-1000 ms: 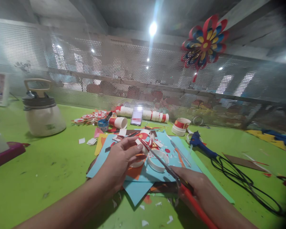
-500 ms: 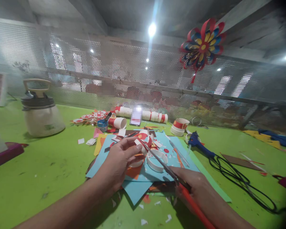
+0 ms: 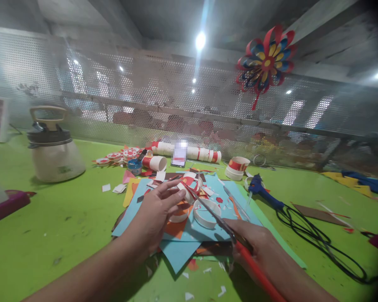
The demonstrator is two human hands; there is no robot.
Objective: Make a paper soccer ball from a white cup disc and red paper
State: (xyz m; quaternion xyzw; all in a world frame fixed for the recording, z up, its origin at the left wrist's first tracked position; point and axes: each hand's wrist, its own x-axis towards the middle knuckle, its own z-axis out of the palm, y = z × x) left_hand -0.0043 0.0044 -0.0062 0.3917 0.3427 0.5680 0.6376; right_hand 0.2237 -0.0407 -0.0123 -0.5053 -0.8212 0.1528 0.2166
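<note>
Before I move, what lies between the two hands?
In the head view, scissor blades stretch from the right hand toward the left hand, over a white ring.

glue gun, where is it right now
In the head view, the blue glue gun lies on the green table, right of the light blue paper and beyond the right hand.

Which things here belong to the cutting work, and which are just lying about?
Seem part of it:
paper piece in left hand
scissors in right hand
blue paper

Seem just lying about:
lidded jug
phone
picture frame
</note>
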